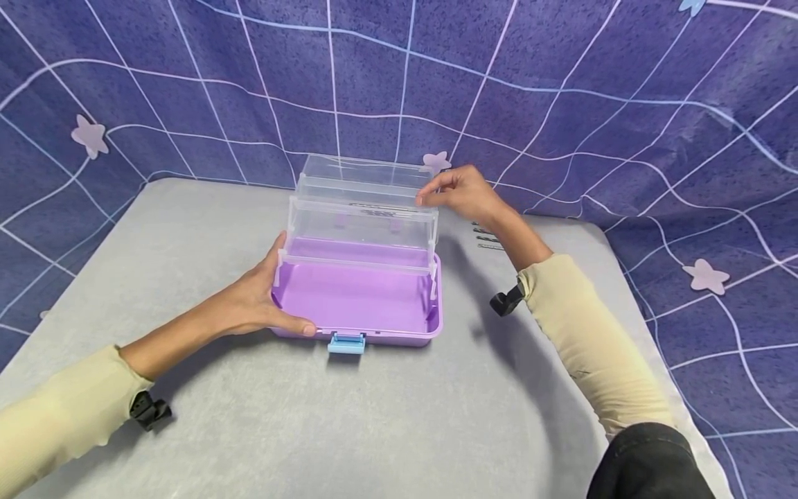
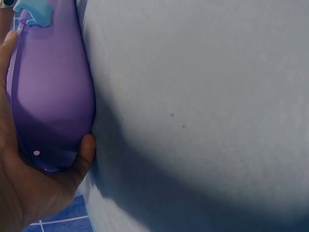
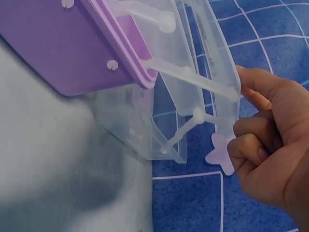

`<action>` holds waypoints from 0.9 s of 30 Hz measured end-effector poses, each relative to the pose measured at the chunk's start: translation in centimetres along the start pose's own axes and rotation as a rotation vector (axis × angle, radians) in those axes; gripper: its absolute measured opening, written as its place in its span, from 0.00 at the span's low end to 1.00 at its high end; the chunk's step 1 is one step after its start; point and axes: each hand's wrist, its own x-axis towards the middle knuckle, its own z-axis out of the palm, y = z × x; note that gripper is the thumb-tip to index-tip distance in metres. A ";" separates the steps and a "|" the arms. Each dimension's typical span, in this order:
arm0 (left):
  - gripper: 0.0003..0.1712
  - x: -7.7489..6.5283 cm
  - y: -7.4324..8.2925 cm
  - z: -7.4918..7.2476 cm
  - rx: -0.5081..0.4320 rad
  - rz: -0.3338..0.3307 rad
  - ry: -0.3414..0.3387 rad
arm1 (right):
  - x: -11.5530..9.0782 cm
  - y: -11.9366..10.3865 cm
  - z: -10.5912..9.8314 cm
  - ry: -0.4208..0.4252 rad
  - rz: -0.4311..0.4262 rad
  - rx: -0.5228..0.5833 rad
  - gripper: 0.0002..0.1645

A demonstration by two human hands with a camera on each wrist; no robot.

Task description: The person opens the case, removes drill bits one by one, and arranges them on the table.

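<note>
A purple storage box (image 1: 368, 298) stands with its clear lid up and its clear cantilever trays (image 1: 361, 232) raised in steps. My left hand (image 1: 255, 298) grips the box's left end, thumb along the front rim; in the left wrist view a fingertip (image 2: 87, 147) reaches round the lower corner. Thin drill bits (image 1: 382, 211) lie in the upper tray. At that tray's right end is my right hand (image 1: 461, 194), thumb and index finger brought together and the other fingers curled. I cannot tell whether a bit is between its fingertips, which the tray wall partly hides.
Several drill bits (image 1: 488, 239) lie on the grey cloth-covered table (image 1: 374, 423) right of the box, partly behind my right forearm. A light blue latch (image 1: 346, 344) sticks out at the box's front. Behind the table hangs a blue-purple curtain (image 1: 374, 76) with star shapes.
</note>
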 end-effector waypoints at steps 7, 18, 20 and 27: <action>0.99 0.0 0.0 0.1 -0.008 0.027 0.014 | 0.4 -0.1 0.7 -0.056 0.038 -0.059 0.09; 0.99 0.1 -0.1 0.1 -0.010 0.030 0.032 | 0.8 -0.4 0.5 -0.108 0.097 -0.111 0.12; 0.99 0.1 -0.1 0.1 -0.010 0.032 0.032 | 0.8 -0.6 0.3 -0.109 0.096 -0.134 0.12; 1.00 0.0 0.0 0.0 0.002 0.017 0.018 | 0.7 -1.0 -0.1 -0.114 0.061 -0.251 0.10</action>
